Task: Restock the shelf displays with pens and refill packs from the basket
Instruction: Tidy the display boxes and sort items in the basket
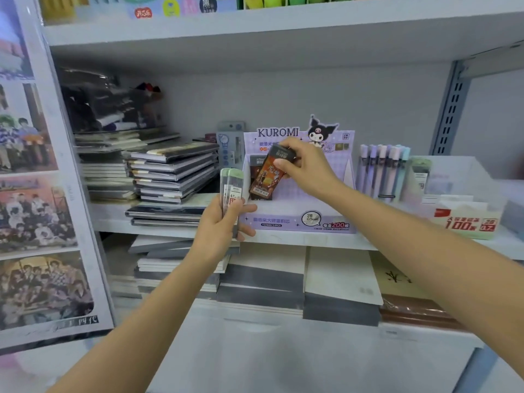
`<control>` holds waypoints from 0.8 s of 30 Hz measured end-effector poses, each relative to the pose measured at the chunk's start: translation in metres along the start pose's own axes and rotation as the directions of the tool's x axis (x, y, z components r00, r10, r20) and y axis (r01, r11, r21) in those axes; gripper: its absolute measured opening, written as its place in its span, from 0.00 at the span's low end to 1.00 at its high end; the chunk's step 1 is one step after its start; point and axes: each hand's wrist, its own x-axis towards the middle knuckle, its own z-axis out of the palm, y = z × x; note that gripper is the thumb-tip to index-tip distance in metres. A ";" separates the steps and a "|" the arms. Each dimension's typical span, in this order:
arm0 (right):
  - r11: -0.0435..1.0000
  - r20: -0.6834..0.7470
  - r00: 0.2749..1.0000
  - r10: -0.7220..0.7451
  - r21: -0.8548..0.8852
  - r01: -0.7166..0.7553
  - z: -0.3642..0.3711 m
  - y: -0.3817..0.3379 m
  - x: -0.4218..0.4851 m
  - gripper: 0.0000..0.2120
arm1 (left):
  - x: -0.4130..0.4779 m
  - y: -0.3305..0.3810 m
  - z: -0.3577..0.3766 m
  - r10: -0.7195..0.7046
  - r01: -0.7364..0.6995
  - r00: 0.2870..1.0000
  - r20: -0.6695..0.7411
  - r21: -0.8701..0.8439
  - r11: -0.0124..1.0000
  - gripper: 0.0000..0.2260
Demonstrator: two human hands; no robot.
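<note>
The right hand's fingers [285, 145] and thumb pinch the dark top end of an orange pack [265, 177]. The pack hangs tilted, its lower end low in the left part of the Kuromi box [297, 222], just in front of a second dark pack [255, 163] that stands upright at the back of that box. I cannot tell whether the orange pack touches the box floor. The right hand [304, 168] hovers over the middle of the box.

The left hand's fingers [249, 208] curl round the lower part of a small bunch of green-topped packs [232, 188], held upright just left of the box and in front of it. The left hand [219, 225] is level with the edge of the shelf [283, 240].

Judged from this, the restocking is under way but far from done. One pack seems to be in place in the box, one is on its way in, and most of the box looks unfilled. The green-topped packs have yet to be shelved; their label looks different from the box's, so they may belong in the white box [465, 214] further right, though I cannot be sure. A row of pens [380, 171] stands between the two boxes and looks stocked. The basket is out of view, so how much stock remains cannot be told.
</note>
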 end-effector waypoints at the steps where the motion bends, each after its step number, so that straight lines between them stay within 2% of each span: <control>1: 1.000 0.005 1.000 -0.004 -0.014 0.004 0.001 0.002 0.000 0.09 | 0.001 -0.001 0.000 0.012 -0.012 1.000 0.000 0.001 1.000 0.12; 4: 0.998 0.082 0.996 -0.020 -0.051 0.024 0.002 0.004 0.001 0.09 | 0.002 -0.004 0.000 0.021 -0.021 1.000 0.004 -0.020 1.000 0.11; 10: 0.960 0.271 0.958 -0.099 -0.228 0.164 0.001 -0.014 0.021 0.08 | 0.003 -0.002 -0.001 -0.006 0.008 1.000 0.030 -0.055 0.998 0.12; 14: 0.943 0.274 0.957 -0.096 -0.284 0.176 0.006 -0.014 0.022 0.08 | 0.002 -0.001 -0.001 0.008 -0.005 0.999 0.041 -0.067 0.998 0.10; 18: 0.968 0.302 0.953 -0.041 -0.223 0.112 -0.005 -0.011 0.022 0.08 | 0.001 -0.002 0.000 0.009 -0.006 0.999 0.052 -0.061 0.998 0.11; 21: 0.965 0.277 0.959 -0.062 -0.228 0.128 0.002 -0.012 0.018 0.08 | 0.002 -0.002 0.001 0.015 -0.012 0.999 0.047 -0.056 0.998 0.11; 24: 0.980 0.251 0.965 -0.073 -0.162 0.116 0.008 -0.014 0.015 0.11 | 0.001 -0.003 0.001 0.016 -0.013 0.999 0.041 -0.073 0.997 0.09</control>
